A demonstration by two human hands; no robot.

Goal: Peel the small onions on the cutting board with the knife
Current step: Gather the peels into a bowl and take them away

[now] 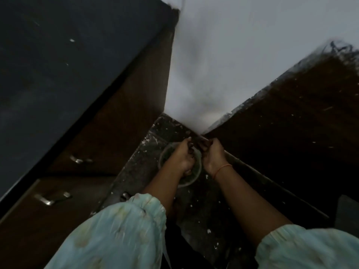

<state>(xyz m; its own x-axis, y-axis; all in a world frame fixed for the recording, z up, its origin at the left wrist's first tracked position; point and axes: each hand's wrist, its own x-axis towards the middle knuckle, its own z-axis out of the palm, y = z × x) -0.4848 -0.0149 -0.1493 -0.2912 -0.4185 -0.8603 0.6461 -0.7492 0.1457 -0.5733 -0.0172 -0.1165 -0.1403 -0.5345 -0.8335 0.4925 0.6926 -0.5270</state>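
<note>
Both hands work close together over a round bowl that sits on a dark speckled floor, near the corner where the wall meets it. The left hand has its fingers curled inward, seemingly round something small and dark at its fingertips; this is probably an onion, though the blur and dim light do not let me confirm it. The right hand is also curled, gripping a dark, slim object that juts toward the left hand (most likely the knife, but the blade cannot be made out). A thin orange thread circles the right wrist.

No cutting board is visible, and no loose onions can be picked out; the bowl's contents are hidden under the left hand.

The step in hand looks like peeling: one onion held steady while the other hand works the skin. The next move calls for a shallow, controlled pull of the edge toward the thumb, turning the onion bit by bit, with the peel dropping into the bowl.
</note>
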